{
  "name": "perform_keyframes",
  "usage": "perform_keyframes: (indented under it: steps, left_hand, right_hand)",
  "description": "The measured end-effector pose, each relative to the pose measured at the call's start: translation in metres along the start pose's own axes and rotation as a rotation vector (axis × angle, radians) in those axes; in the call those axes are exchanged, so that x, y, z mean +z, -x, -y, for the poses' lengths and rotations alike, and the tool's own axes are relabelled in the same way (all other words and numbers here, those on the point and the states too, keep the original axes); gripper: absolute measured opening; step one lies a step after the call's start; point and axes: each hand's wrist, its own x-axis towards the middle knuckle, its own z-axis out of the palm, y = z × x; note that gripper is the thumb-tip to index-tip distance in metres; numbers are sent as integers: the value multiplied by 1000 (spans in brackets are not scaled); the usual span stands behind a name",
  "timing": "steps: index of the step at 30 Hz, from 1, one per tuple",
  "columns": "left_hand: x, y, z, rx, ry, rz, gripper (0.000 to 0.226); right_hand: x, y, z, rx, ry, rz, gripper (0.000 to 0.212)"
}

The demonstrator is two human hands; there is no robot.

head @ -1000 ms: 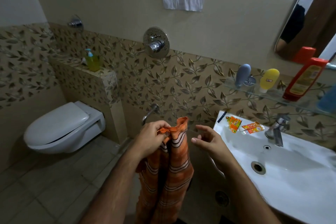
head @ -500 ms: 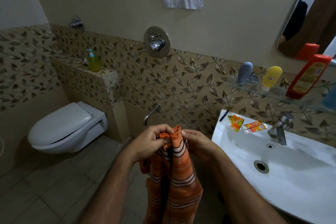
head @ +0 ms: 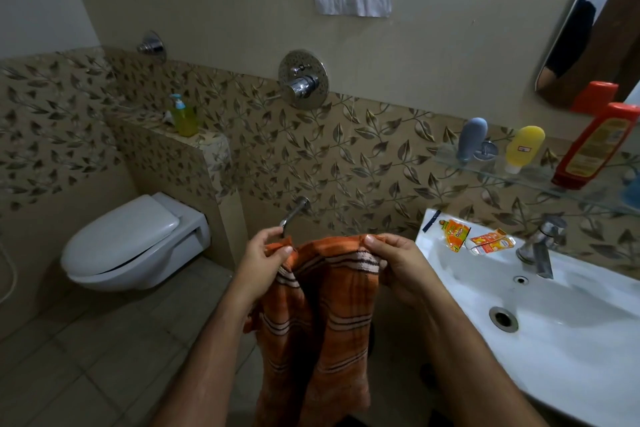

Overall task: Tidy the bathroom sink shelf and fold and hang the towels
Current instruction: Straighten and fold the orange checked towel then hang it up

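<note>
An orange towel [head: 332, 322] with white and dark stripes hangs down in front of me, held by its top edge. My left hand [head: 265, 262] pinches the left corner and my right hand [head: 394, 263] pinches the right corner, the edge stretched between them. A glass shelf [head: 519, 172] on the wall at right carries a grey bottle [head: 471, 139], a yellow bottle [head: 523, 147] and a red-orange bottle [head: 592, 149]. Two orange sachets [head: 457, 234] [head: 491, 241] lie on the white sink [head: 554, 340] rim.
A chrome tap [head: 540, 246] stands at the back of the sink. A wall spout [head: 294, 213] sticks out just beyond my left hand. A white toilet [head: 135, 243] is at left, with a green soap dispenser [head: 183, 116] on the ledge above. A mirror [head: 588, 21] hangs at upper right.
My right hand came in, took hold of the towel's top edge beside my left, then moved right, spreading the edge open between both hands.
</note>
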Motion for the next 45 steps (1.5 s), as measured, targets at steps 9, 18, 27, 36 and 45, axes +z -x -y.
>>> perform_keyframes:
  steps: [9, 18, 27, 36, 45]
  left_hand:
    - [-8, 0, 5, -117, 155, -303, 6]
    - [0, 5, -18, -21, 262, -258, 9]
    - [13, 10, -30, 52, 253, -86, 8]
    - [23, 24, -37, -17, 398, 10, 12]
    - [36, 41, -42, -76, 514, 101, 17]
  right_hand:
    - [6, 16, 7, -211, 253, -119, 13]
    - [27, 36, 20, -109, 354, 288, 43]
    - [30, 35, 29, -537, 1087, 207, 8]
    - [38, 37, 29, -361, 764, 312, 10]
    - [50, 26, 13, -351, 946, -16, 18]
